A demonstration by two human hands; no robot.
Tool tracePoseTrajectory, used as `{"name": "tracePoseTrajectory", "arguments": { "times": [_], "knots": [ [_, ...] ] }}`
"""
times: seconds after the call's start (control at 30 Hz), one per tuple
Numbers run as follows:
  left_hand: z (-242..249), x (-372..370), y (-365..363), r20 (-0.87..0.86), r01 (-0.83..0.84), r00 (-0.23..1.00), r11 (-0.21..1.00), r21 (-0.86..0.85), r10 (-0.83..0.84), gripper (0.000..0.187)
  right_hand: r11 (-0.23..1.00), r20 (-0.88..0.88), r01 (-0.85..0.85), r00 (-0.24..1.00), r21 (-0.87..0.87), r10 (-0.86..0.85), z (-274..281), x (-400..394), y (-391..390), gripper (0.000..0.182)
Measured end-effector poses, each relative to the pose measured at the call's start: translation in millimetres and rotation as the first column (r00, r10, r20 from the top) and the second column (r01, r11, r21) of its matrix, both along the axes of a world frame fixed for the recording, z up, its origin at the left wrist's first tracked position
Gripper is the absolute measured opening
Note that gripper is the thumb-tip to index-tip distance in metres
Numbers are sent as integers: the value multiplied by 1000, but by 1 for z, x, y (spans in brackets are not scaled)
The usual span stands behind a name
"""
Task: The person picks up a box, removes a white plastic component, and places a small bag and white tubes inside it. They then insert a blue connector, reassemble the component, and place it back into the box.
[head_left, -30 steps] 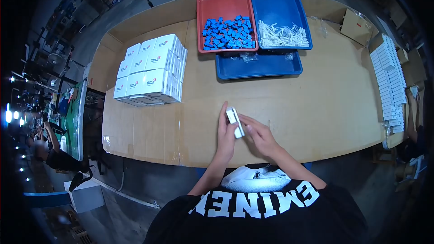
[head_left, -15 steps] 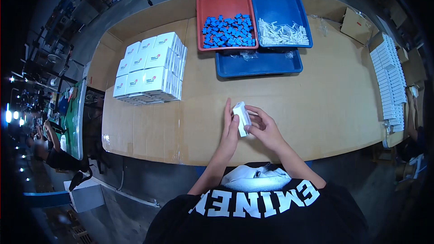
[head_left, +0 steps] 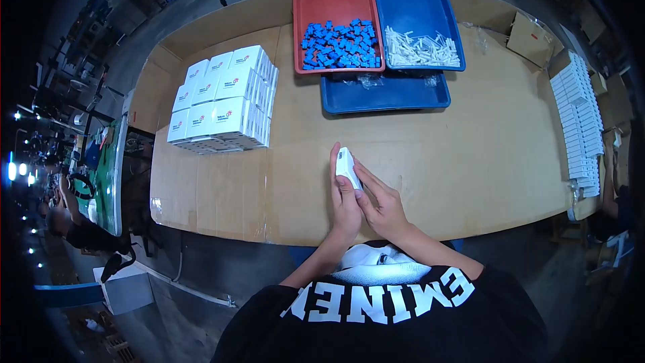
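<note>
A small white box point(head_left: 347, 166) is held upright between my two hands, above the cardboard-covered table point(head_left: 309, 195). My left hand point(head_left: 343, 203) wraps its left side, with the thumb on the near face. Against the right side and lower end of the box presses my right hand point(head_left: 381, 203), fingers together. A stack of white printed boxes point(head_left: 222, 104) stands to the left of my hands. Beyond them lies an empty-looking blue tray point(head_left: 386, 94).
Behind, a red tray point(head_left: 332, 0) holds blue pieces point(head_left: 339, 45) and another blue tray point(head_left: 413, 7) holds white pieces point(head_left: 423, 50). White boxes stand in a long row point(head_left: 578, 121) at the right edge. People point(head_left: 87, 232) are at the far left and right.
My right hand has moved left and closed in against the box and my left hand. The box has turned and shifted slightly left.
</note>
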State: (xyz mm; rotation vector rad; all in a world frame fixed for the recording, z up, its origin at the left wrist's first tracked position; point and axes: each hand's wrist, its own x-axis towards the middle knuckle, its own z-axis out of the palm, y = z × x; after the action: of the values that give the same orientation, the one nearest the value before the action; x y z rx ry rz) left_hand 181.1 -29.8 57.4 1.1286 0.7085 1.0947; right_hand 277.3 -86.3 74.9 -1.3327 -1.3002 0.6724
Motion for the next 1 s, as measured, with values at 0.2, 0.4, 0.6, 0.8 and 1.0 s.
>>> {"name": "tracePoseTrajectory", "arguments": {
  "times": [0.2, 0.4, 0.6, 0.8, 1.0],
  "knots": [
    [-7, -1, 0, 45, 26, 999, 1000, 4, -26, 78, 993, 131, -5, 991, 114, -10, -8, 5, 1, 45],
    [-10, 1, -3, 81, 13, 997, 1000, 8, -13, 77, 991, 150, 24, 988, 134, -44, -8, 1, -2, 44],
    [-8, 1, -6, 102, -39, 994, 999, -23, 41, 78, 993, 68, -8, 998, 114, 0, -10, -1, -2, 44],
    [-6, -15, 10, -23, 6, 1000, 998, 70, -4, 82, 994, -416, -86, 908, -64, 52, -17, 7, 11, 45],
    [-12, -11, 8, -203, 64, 979, 965, 253, -12, 99, 874, -794, -301, 591, -382, -144, 11, 13, 7, 50]
  ]
}}
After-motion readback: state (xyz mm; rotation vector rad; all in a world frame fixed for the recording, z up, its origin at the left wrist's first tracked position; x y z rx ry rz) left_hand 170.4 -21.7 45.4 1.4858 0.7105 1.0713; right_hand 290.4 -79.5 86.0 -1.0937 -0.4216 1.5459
